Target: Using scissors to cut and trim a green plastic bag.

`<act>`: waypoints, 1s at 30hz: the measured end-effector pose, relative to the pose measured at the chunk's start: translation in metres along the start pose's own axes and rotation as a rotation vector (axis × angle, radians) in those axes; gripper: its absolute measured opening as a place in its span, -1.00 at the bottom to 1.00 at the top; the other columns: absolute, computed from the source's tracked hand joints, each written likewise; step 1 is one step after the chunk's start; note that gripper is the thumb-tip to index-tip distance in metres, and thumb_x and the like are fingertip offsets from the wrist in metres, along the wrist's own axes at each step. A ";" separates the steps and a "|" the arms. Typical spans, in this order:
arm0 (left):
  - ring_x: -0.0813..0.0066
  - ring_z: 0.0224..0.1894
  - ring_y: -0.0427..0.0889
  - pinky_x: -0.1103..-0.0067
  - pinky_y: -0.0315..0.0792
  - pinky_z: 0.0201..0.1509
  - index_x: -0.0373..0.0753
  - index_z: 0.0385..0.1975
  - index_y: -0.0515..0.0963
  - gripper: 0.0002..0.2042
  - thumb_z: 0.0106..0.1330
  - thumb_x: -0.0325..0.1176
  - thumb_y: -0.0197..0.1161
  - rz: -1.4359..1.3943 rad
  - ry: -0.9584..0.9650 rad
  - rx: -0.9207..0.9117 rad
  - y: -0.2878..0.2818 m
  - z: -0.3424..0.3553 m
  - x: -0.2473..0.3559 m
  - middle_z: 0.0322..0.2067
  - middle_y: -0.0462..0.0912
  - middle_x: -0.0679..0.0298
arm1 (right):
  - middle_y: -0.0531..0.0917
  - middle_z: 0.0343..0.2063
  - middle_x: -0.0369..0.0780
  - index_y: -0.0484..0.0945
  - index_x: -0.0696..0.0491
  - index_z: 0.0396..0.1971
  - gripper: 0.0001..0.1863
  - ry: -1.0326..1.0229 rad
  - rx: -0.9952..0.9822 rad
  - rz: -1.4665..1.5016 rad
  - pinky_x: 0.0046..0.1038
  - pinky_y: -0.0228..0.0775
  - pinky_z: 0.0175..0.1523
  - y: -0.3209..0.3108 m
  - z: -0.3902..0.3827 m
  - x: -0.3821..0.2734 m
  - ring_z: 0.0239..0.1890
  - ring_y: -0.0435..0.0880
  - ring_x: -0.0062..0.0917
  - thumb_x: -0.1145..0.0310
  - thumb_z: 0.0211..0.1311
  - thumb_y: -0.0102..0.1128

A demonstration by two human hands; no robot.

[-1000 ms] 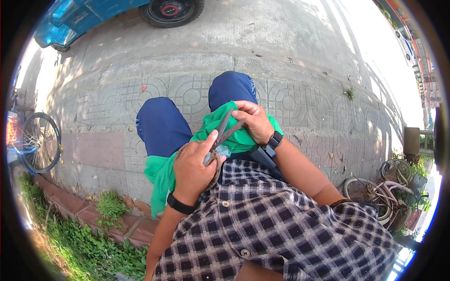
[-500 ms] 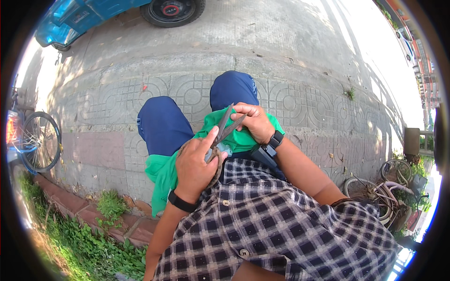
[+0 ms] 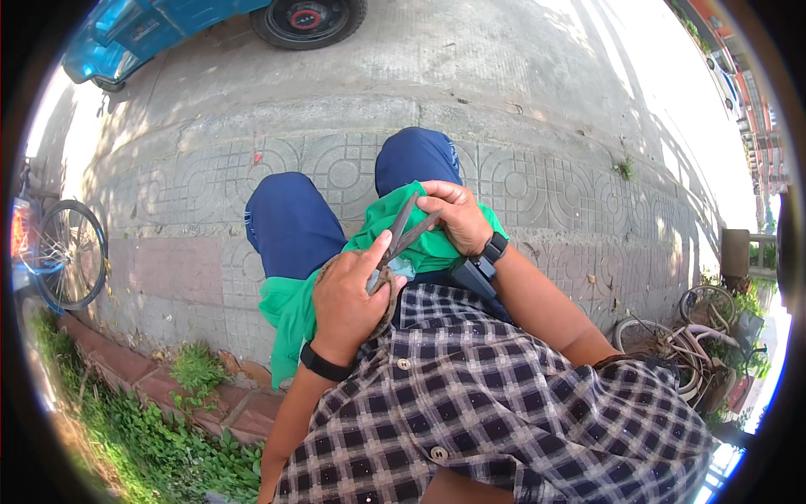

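Observation:
My left hand [image 3: 348, 294] is closed round the handles of a pair of dark metal scissors [image 3: 398, 237], whose blades stand apart and point up toward my right hand. Green cloth [image 3: 290, 312] lies across my lap and over part of both thighs. With its fingers pinched together, my right hand [image 3: 457, 217] holds an edge of this cloth close to the blade tips. A small pale blue piece [image 3: 403, 267] shows below the scissors, beside my left thumb; I cannot make out what it is.
Patterned paving [image 3: 537, 193] stretches in front of my knees. A blue vehicle [image 3: 143, 38] stands on the road at the far left. There is a bicycle [image 3: 71, 256] at the left and another bicycle [image 3: 684, 344] at the right. A brick border [image 3: 159, 382] edges the plants behind me.
My right fingers have drawn the cloth's edge up slightly, so more green shows beside the blade tips. The left hand and scissors have barely shifted.

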State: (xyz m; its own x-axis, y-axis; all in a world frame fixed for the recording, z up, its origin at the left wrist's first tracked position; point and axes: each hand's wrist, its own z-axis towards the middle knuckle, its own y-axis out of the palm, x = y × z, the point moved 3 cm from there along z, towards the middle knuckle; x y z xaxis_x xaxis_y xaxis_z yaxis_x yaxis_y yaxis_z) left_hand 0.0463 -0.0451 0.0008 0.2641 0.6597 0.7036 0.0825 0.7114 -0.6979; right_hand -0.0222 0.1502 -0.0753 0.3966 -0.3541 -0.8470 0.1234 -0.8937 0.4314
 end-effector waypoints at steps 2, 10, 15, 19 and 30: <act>0.31 -0.43 0.49 0.45 0.37 -0.31 -0.04 0.10 0.50 -0.39 -0.08 -0.32 0.46 -0.007 0.004 0.009 0.001 -0.001 -0.001 -0.48 0.51 0.25 | 0.67 -0.33 -0.36 0.59 0.11 -0.12 -0.74 -0.002 0.012 -0.001 -0.71 0.36 -0.33 0.000 -0.001 0.000 -0.43 0.52 -0.79 0.36 0.22 0.22; 0.31 -0.42 0.50 0.45 0.38 -0.30 -0.05 0.09 0.50 -0.39 -0.09 -0.32 0.47 -0.005 0.004 0.015 0.000 -0.001 -0.001 -0.47 0.52 0.25 | 0.67 -0.32 -0.36 0.59 0.12 -0.12 -0.74 -0.009 0.001 -0.021 -0.72 0.37 -0.34 0.001 0.000 -0.001 -0.43 0.52 -0.80 0.36 0.22 0.22; 0.31 -0.41 0.51 0.46 0.39 -0.29 -0.05 0.09 0.50 -0.39 -0.10 -0.33 0.47 0.003 0.001 0.014 0.000 -0.001 -0.002 -0.47 0.53 0.25 | 0.67 -0.32 -0.36 0.60 0.11 -0.12 -0.75 -0.008 -0.006 -0.033 -0.72 0.37 -0.34 0.000 0.000 0.000 -0.42 0.53 -0.80 0.36 0.23 0.21; 0.31 -0.41 0.51 0.46 0.39 -0.29 -0.05 0.09 0.50 -0.38 -0.10 -0.33 0.47 0.003 -0.007 0.008 0.000 -0.001 -0.002 -0.46 0.53 0.25 | 0.67 -0.33 -0.37 0.60 0.11 -0.13 -0.76 -0.008 -0.008 -0.042 -0.72 0.37 -0.34 0.000 0.000 0.001 -0.43 0.53 -0.80 0.37 0.23 0.21; 0.31 -0.43 0.51 0.46 0.39 -0.30 -0.06 0.09 0.50 -0.38 -0.11 -0.34 0.48 -0.016 0.014 0.029 0.001 0.000 -0.002 -0.48 0.53 0.26 | 0.62 -0.43 -0.43 0.61 0.08 -0.21 -0.83 0.002 -0.070 -0.130 -0.73 0.33 -0.35 0.004 -0.001 -0.003 -0.49 0.46 -0.82 0.40 0.23 0.18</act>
State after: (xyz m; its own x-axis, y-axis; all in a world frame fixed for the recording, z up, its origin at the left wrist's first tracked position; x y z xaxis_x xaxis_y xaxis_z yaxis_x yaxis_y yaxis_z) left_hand 0.0462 -0.0460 -0.0018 0.2760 0.6450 0.7126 0.0592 0.7285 -0.6824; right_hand -0.0221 0.1473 -0.0711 0.3749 -0.2355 -0.8967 0.2374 -0.9105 0.3384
